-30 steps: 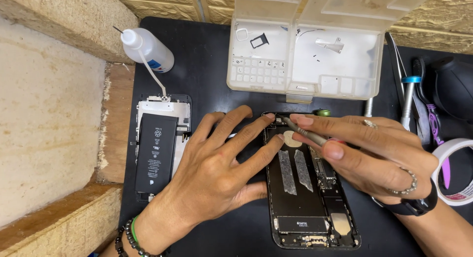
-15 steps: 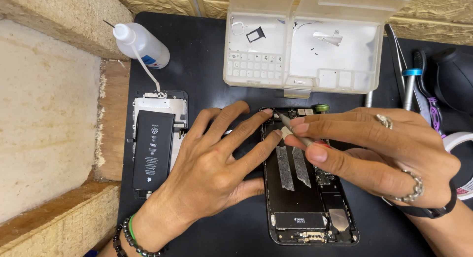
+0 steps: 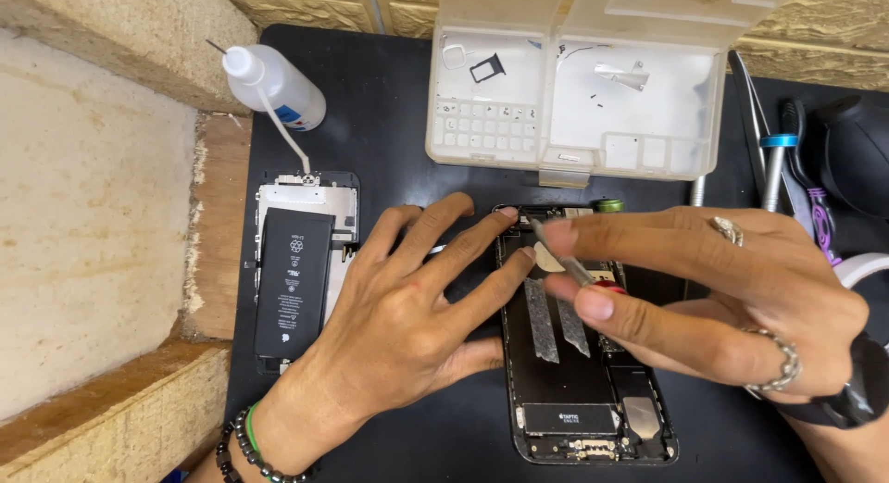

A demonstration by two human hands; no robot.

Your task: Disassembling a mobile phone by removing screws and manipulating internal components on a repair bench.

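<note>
Behind both hands, parts tray (image 3: 482, 136); bottle (image 3: 273, 85) (capped) beside.

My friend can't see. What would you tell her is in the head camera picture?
Two hands work on an opened phone on a black mat: the left hand presses its edge flat, while the right hand holds a thin tool at its top end. To the left lie a battery and a squeeze bottle; behind is an open parts box.
</note>
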